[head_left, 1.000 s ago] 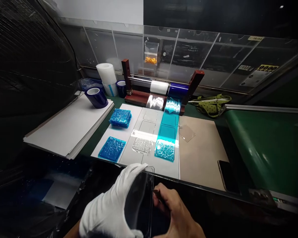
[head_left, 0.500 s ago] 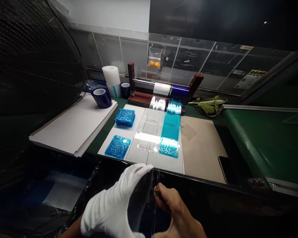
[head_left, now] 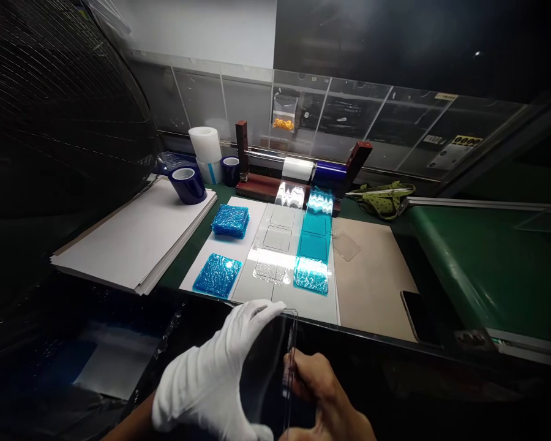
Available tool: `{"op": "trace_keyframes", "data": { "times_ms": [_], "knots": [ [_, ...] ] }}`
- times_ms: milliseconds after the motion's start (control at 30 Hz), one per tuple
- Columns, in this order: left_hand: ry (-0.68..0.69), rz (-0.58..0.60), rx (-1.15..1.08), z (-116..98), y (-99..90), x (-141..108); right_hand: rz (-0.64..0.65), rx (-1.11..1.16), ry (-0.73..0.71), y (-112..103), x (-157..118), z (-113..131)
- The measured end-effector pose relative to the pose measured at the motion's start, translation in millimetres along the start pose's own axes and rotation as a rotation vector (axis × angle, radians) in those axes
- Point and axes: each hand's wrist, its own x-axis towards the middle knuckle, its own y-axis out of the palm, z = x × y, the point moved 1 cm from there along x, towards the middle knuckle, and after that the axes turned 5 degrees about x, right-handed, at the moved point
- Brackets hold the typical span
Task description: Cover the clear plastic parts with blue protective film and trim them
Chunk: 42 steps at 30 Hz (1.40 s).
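My left hand [head_left: 211,376], in a white glove, grips a clear plastic plate [head_left: 269,367] by its edges, thumb and fingers spread around it. The plate is tilted nearly edge-on, in front of the table's front edge. My bare right hand [head_left: 328,392] is at the plate's right side, its fingers curled by the edge; whatever lies between the fingertips is too small to make out. Beyond the hands, clear film [head_left: 278,237] and blue film [head_left: 314,247] run down from rolls on a wooden stand [head_left: 261,185]. Left of them lie blue film-covered stacks [head_left: 230,221] [head_left: 217,275].
White sheets [head_left: 133,236] are stacked at the left, with a blue tape roll [head_left: 188,185] on them. White rolls [head_left: 205,147] stand behind. At the right are a thin clear piece [head_left: 346,245] on brown board [head_left: 376,269], a phone [head_left: 417,315] and a green pouch [head_left: 386,199].
The camera view has shifted slightly. The plate's top corner shows more beside my gloved fingertips, and my right hand's fingers have moved a little along its edge.
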Motion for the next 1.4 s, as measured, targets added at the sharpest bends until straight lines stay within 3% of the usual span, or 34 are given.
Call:
{"op": "trace_keyframes", "data": {
  "times_ms": [100,233,333,433,500,567,667,767,833,933,1033,1133,1200,1300,1400],
  "knots": [
    [0.004,-0.005,0.053,-6.5,-2.5,2.7,-0.113,0.028,-0.027,-3.6,-9.6,-4.7],
    [-0.067,-0.205,0.282,-11.0,-5.0,5.8,-0.347,-0.001,-0.028,-13.5,-28.6,-10.4],
    [-0.02,-0.315,0.398,-11.0,-2.0,9.0,-0.507,-0.068,-0.005,-23.5,-34.0,-9.0],
    [0.017,-0.383,0.422,-4.4,4.1,11.9,-0.505,-0.172,0.016,-46.1,-28.5,-15.3],
    [-0.044,-0.428,0.332,6.0,7.2,12.7,-0.52,-0.316,0.096,-74.2,-22.2,-34.7],
    [-0.145,-0.385,0.003,19.9,9.8,13.0,-0.567,-0.552,0.254,-110.5,-17.5,-68.3],
    [-0.247,-0.101,-0.827,36.7,18.3,15.8,-0.591,-0.938,0.388,-164.6,-17.4,-129.3],
    [-0.275,0.142,-1.339,41.5,34.9,23.9,-0.574,-0.998,0.385,-200.4,-21.6,-176.8],
    [-0.311,0.224,-1.645,41.2,49.4,31.4,-0.568,-1.005,0.361,-210.4,-20.9,-191.0],
    [-0.339,0.26,-2.077,40.2,67.3,42.2,-0.559,-1.023,0.293,-203.1,-10.1,-180.4],
    [-0.325,0.252,-2.194,41.0,75.8,50.8,-0.499,-0.975,0.161,-168.8,5.8,-132.8],
    [-0.323,0.259,-2.24,42.2,79.0,59.5,-0.252,-0.851,0.026,-118.7,19.7,-72.4],
    [-0.304,0.281,-2.244,42.1,80.7,66.6,-0.095,-0.831,-0.053,-89.0,27.8,-44.5],
    [-0.203,0.311,-2.217,39.9,83.4,78.4,0.029,-0.835,-0.126,-64.1,38.8,-34.9],
    [-0.127,0.277,-2.218,38.2,85.5,89.3,0.07,-0.852,-0.123,-60.0,46.5,-47.9]
  ]
}}
